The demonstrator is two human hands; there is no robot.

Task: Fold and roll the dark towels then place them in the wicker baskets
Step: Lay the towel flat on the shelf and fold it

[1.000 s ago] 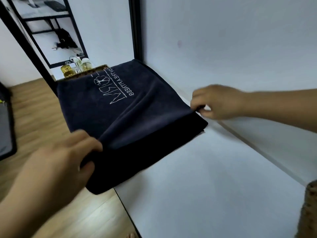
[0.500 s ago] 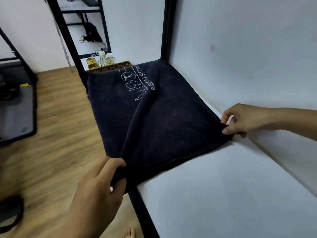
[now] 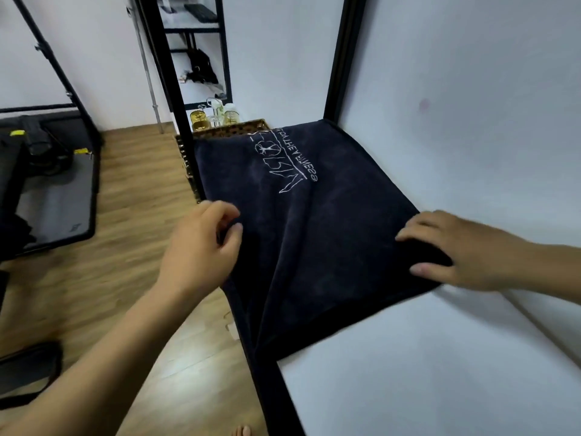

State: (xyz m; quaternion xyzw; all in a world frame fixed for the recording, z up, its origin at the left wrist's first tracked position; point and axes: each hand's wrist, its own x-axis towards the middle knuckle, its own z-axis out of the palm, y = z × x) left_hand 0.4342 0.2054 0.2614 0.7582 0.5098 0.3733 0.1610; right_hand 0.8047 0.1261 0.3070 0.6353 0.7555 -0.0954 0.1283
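Since half a second ago the right hand point(image 3: 456, 250) has gone from pinching the dark towel point(image 3: 314, 247) to lying flat on its right near corner, fingers straight and spread. The left hand point(image 3: 201, 250) has moved from the near corner further up the left edge.

Head view: the towel lies spread across the far end of the white shelf point(image 3: 408, 357), its left side and near corner drooping over the shelf's front rail. The left hand's fingers are curled at that hanging edge; whether they pinch cloth I cannot tell.

The towel looks soft, limp and light and will likely sag wherever unsupported, so it is best taken at corners or pressed flat against the shelf.

Beyond the shelf's far end sits a wicker basket point(image 3: 229, 129) with glass bottles point(image 3: 217, 116) behind it. The shelf's black post point(image 3: 185, 127) stands at its far front corner, crowding the left hand.
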